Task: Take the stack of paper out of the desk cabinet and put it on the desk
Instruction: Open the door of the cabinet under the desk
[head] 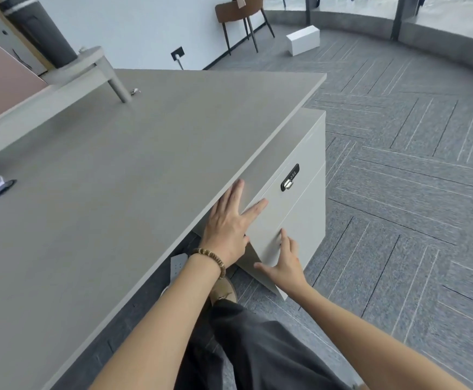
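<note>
Underfoot grey carpet [398, 192], bare grey desk [117, 178]

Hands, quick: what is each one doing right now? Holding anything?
Left hand: open, fingers spread flat on the cabinet front, holding nothing.
Right hand: open, fingers on the cabinet door's lower part, holding nothing.

cabinet [300, 198] under desk [145, 164] right end (chair [241, 18] far behind).

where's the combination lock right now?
On the cabinet front, upper part, just under the desk edge, up and right of the left hand.
</note>
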